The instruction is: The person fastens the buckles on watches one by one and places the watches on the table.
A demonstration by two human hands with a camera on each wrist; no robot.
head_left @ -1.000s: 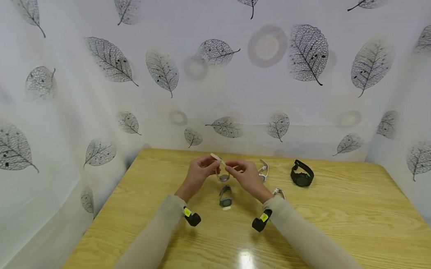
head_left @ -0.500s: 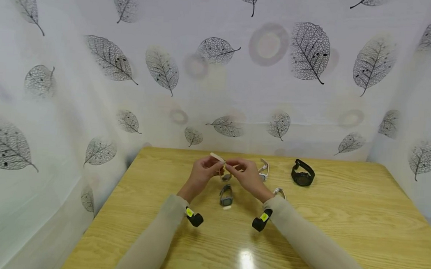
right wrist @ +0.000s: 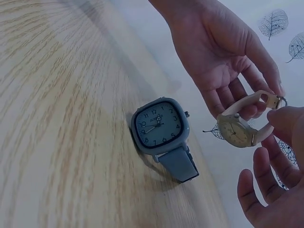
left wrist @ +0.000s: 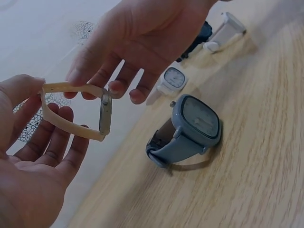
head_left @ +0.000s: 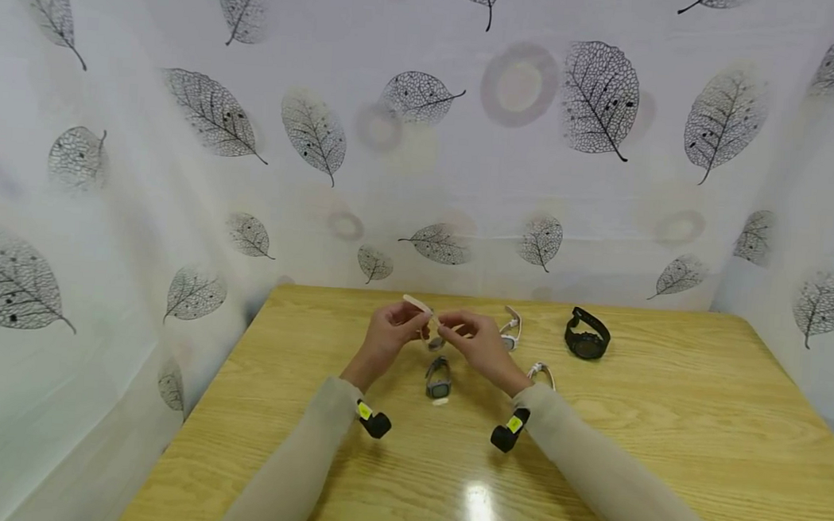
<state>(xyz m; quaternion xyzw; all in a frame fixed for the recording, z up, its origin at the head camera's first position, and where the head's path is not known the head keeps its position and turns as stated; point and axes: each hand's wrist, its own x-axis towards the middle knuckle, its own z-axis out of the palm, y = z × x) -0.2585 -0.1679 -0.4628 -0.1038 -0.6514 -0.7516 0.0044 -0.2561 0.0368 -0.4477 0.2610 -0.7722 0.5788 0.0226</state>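
A wristwatch with a cream strap is held up off the table, its round dial tilted in the right wrist view. My left hand pinches one end of the strap between thumb and forefinger, near the buckle. From the other side, my right hand pinches the strap too, its remaining fingers loosely bent. The strap forms a loop, and its ends are partly covered by the fingertips. Just in front of the hands, a grey-blue square watch stands on the table with its strap looped.
On the wooden table, a white watch stands behind my right hand and another white watch is partly hidden by my right wrist. A black watch stands farther right. A small pale piece lies before the grey-blue watch.
Both hands stay at nearly the same place, with small finger shifts on the strap. The cream watch's dial swings slightly below the hands. The watches on the table have not moved.
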